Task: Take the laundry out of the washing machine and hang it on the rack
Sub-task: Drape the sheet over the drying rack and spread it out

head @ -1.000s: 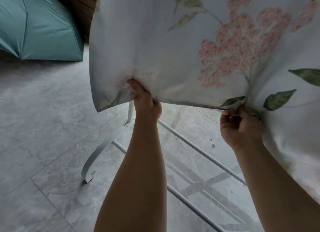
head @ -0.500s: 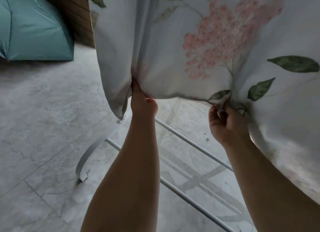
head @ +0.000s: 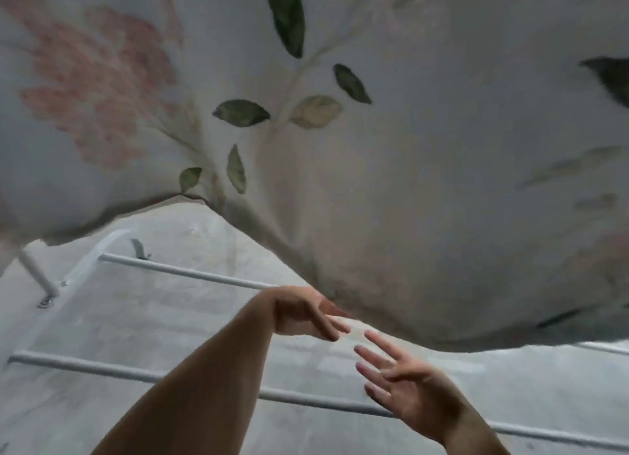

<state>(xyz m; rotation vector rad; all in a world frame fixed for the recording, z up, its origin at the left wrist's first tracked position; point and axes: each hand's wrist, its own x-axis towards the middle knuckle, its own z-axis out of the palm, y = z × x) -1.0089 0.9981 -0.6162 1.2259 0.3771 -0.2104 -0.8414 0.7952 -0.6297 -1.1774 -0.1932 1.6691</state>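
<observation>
A: What's changed w/ the sheet (head: 408,148)?
B: Half a sec ago both hands pinched its bottom hem. Now they've let go. Left hand (head: 299,313) & right hand (head: 408,386): fingers straight, released, holding nothing, just under the hem.
A: Where's the sheet?
B: Hanging across the top of view, above the rack (head: 183,272) lower rails. Left fingertips may brush it, can't tell.
A: Meaning?
B: Prob. this piece is hung; next, fetch another.
</observation>
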